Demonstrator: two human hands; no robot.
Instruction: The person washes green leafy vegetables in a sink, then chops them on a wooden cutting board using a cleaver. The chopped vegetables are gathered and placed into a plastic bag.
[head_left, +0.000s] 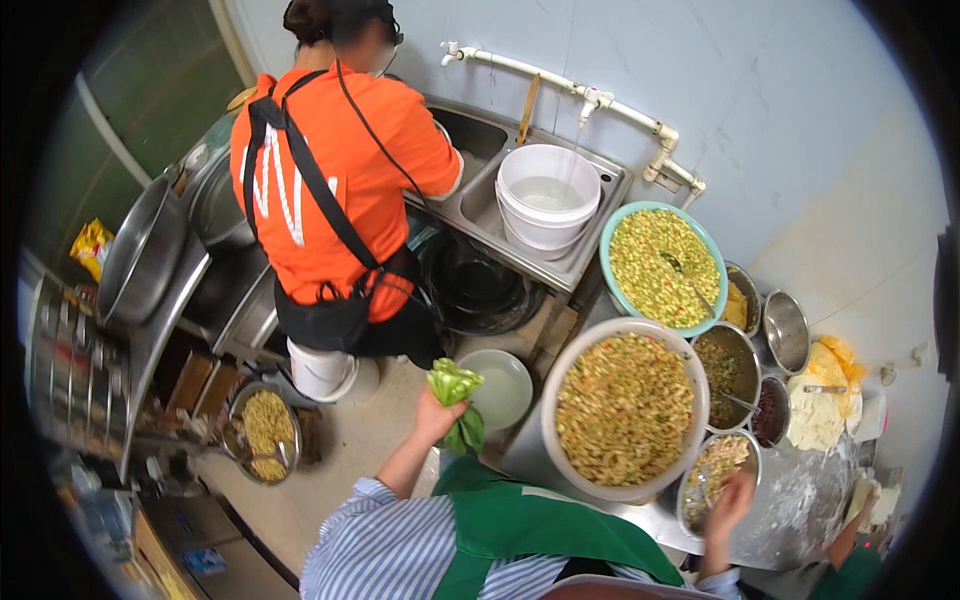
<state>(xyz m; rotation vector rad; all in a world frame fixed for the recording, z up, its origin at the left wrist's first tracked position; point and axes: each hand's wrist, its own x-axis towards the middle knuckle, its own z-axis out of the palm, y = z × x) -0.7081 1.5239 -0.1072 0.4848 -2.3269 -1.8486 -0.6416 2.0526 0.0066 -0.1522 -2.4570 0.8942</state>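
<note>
My left hand (433, 417) is closed around a bunch of green leafy vegetables (456, 384), held to the left of the work table, close to a pale basin of cloudy water (501, 390). Cut pale-green ends show above the fist and darker leaves hang below it. My right hand (732, 498) is blurred beside the rim of a steel bowl (703, 469) of pale chopped filling; whether its fingers hold anything cannot be seen. Between my hands stands a large white tub of chopped mixed filling (626, 405). Behind it is a turquoise basin of yellow-green chopped filling (660, 262) with a spoon.
A co-worker in orange (322, 187) stands at the steel sink (540, 270). Water runs from a tap into a white bucket (551, 195). Dough (817, 416) lies on the floured table, where another person's hand (862, 510) reaches in. A noodle-like food bowl (262, 435) stands low left.
</note>
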